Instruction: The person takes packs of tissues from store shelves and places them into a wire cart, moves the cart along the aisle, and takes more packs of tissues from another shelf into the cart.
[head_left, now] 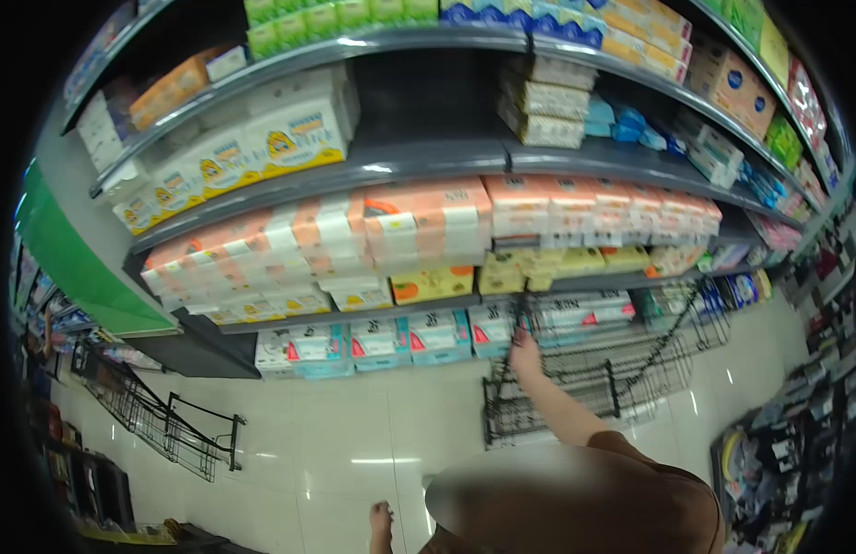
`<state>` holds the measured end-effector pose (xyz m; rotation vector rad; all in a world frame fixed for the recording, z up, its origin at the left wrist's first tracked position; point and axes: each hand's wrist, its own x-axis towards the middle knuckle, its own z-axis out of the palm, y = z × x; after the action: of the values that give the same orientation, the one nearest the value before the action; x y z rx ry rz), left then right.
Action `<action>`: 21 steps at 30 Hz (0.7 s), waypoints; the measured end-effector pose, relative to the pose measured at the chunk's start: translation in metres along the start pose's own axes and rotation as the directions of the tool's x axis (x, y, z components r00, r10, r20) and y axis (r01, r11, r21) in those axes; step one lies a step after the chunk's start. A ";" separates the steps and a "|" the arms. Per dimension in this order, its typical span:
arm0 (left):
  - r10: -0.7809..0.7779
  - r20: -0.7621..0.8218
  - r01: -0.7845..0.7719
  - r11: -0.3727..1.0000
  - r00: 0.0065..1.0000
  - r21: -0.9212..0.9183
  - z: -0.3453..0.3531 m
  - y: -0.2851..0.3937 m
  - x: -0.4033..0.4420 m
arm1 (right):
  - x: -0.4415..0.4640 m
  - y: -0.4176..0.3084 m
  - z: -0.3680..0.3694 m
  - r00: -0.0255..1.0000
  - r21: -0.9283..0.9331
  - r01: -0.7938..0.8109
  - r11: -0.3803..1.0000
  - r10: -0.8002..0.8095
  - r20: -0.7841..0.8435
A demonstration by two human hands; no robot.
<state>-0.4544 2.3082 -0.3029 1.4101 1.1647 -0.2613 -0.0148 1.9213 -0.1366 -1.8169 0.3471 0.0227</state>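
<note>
Reaching forward with a bare forearm, my right hand [523, 349] is closed around a dark bar at the near left end of a black wire shopping cart [594, 374]. The cart stands alongside the bottom of a shelf. Low in the view, my left hand [382, 513] hangs over the tiled floor with its fingers curled and nothing visible in them. Past the right hand are white and teal tissue packs [437, 334] on the lowest level and yellow packs [516, 270] above them. A brown sleeve and a blurred patch cover the bottom middle.
Shelves hold peach and white packs [428, 222], yellow and white packs [303, 138] and green packs [340, 17]. A second black wire cart [169, 429] stands on the left. Dark racks of goods [797, 443] line the right edge. A green panel [86, 249] ends the shelf.
</note>
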 end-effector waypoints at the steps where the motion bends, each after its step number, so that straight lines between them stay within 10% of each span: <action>1: 0.074 -0.009 -0.074 0.997 0.997 -0.002 0.000 0.007 0.000 | -0.017 -0.002 0.029 0.999 0.043 -0.017 0.999 0.019 -0.046; 6: 0.446 -0.073 -0.451 0.889 0.892 -0.081 0.062 0.110 -0.029 | -0.080 -0.031 0.147 0.985 0.022 0.018 1.000 -0.022 0.173; 12: 0.980 -0.081 -0.900 0.198 0.180 0.388 0.152 0.259 -0.158 | -0.172 -0.091 0.003 0.812 -0.042 0.424 0.905 -0.359 0.460; 17: 0.886 0.462 -0.869 -0.197 0.040 0.454 0.234 0.282 -0.207 | -0.178 -0.009 -0.195 0.815 -0.333 0.558 0.760 -0.577 0.048; 21: 0.823 0.558 -0.749 -0.300 0.112 0.592 0.282 0.222 -0.182 | -0.169 0.059 -0.337 0.677 -0.856 -0.035 0.516 -0.618 -0.400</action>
<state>-0.2407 2.0337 -0.0994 2.8221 -0.3916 0.3776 -0.2460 1.6266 -0.0665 -2.7974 0.5598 -0.9474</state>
